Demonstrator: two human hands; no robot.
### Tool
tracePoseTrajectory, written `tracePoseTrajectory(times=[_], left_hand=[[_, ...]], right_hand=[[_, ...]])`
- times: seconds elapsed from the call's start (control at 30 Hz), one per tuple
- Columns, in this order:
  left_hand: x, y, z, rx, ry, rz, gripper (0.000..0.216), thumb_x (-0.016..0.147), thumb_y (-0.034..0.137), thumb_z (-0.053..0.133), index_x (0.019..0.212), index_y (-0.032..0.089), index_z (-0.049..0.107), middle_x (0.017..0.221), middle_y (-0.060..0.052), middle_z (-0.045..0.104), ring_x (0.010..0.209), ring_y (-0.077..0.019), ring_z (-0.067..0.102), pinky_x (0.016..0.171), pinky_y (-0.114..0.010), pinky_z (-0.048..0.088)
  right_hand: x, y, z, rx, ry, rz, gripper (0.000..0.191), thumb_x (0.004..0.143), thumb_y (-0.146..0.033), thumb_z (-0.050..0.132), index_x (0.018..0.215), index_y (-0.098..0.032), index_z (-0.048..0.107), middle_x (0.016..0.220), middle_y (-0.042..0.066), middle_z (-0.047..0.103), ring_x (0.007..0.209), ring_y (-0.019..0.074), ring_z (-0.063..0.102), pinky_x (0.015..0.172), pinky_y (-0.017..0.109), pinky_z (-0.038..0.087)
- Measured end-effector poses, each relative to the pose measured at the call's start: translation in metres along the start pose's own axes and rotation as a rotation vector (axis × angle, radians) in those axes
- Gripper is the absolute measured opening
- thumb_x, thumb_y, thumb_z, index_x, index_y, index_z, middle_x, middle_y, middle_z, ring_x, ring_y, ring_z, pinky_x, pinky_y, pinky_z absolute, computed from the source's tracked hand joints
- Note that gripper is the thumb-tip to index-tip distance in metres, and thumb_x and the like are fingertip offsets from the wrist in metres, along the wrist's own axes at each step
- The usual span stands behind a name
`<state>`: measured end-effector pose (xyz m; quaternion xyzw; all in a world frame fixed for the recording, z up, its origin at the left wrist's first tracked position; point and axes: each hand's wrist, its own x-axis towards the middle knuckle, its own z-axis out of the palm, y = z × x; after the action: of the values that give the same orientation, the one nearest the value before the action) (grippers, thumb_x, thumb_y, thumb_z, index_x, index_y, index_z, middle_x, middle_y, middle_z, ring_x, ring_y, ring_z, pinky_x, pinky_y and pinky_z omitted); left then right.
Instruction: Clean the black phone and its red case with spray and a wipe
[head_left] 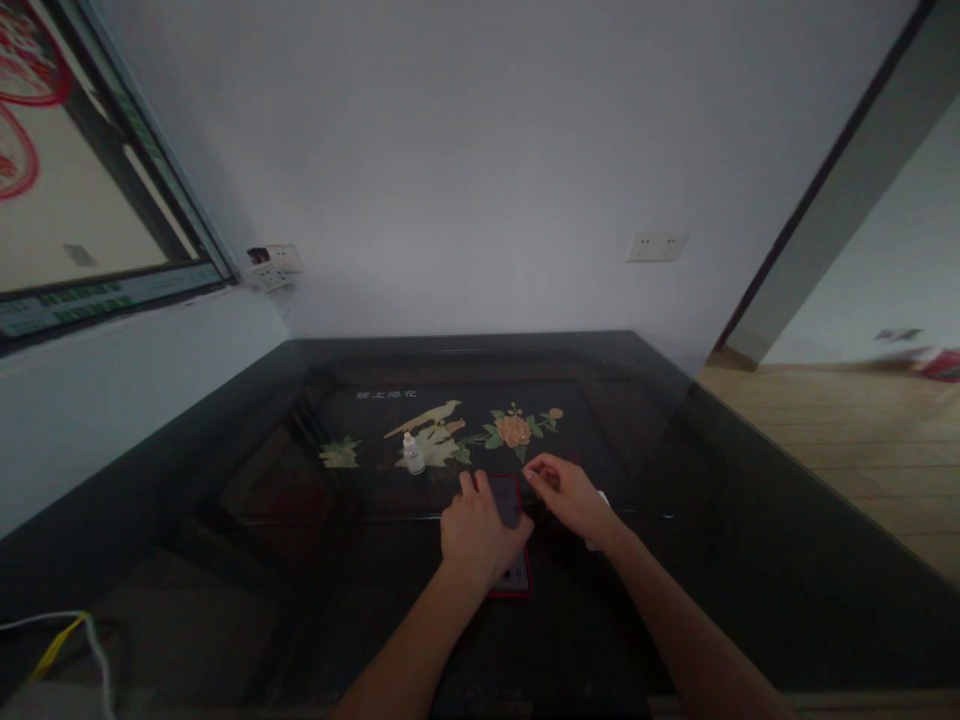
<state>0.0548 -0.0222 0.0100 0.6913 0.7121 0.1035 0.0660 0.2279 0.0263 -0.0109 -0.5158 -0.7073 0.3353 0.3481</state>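
Observation:
A flat dark phone-like slab with a red edge [506, 492] lies on the glossy dark table. My left hand [476, 525] grips across its middle, with the thumb by its right edge and the fingers over the left side. Just right of the slab's upper end, my right hand [566, 492] is closed in a pinch; whatever its fingertips hold, if anything, is too small to make out. A white object [592, 546] shows partly from behind my right wrist. To the left of my left hand stands a small white-capped bottle [413, 455], upright.
The dark table [225, 470] bears a picture of a bird and flowers [513, 430]. White and yellow cables [97, 645] lie at the lower left corner. A wall with sockets [656, 247] rises behind, and a window [97, 170] is at left.

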Motion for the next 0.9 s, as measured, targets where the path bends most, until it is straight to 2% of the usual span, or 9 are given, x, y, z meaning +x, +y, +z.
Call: tracePoseTrajectory(times=[0.23, 0.6, 0.9], left_hand=[[-0.0009, 0.0003, -0.0002, -0.007, 0.018, 0.003, 0.066, 0.081, 0.064, 0.054, 0.124, 0.015, 0.050, 0.119, -0.015, 0.057, 0.094, -0.0288, 0.067, 0.075, -0.035, 0.049], [-0.0011, 0.0022, -0.0052, 0.005, -0.022, 0.005, 0.066, 0.082, 0.065, 0.054, 0.124, 0.015, 0.050, 0.121, -0.016, 0.055, 0.096, -0.0284, 0.067, 0.077, -0.035, 0.050], [-0.0012, 0.0073, -0.0026, 0.019, -0.011, -0.002, 0.060, 0.082, 0.059, 0.056, 0.121, 0.014, 0.052, 0.118, -0.015, 0.055, 0.097, -0.0273, 0.066, 0.076, -0.033, 0.050]], right_hand=[[-0.0010, -0.0012, -0.0008, -0.006, -0.011, 0.007, 0.023, 0.097, -0.042, 0.056, 0.096, -0.022, 0.067, 0.065, -0.002, 0.061, 0.059, 0.0153, 0.058, 0.056, 0.026, 0.041], [-0.0014, -0.0014, -0.0015, -0.016, -0.016, 0.004, 0.024, 0.097, -0.043, 0.055, 0.096, -0.022, 0.067, 0.065, -0.002, 0.061, 0.059, 0.0150, 0.057, 0.055, 0.025, 0.041], [-0.0016, -0.0007, 0.0002, -0.021, -0.016, 0.004, 0.023, 0.097, -0.041, 0.056, 0.096, -0.021, 0.067, 0.067, -0.001, 0.063, 0.061, 0.0154, 0.059, 0.058, 0.026, 0.042]])
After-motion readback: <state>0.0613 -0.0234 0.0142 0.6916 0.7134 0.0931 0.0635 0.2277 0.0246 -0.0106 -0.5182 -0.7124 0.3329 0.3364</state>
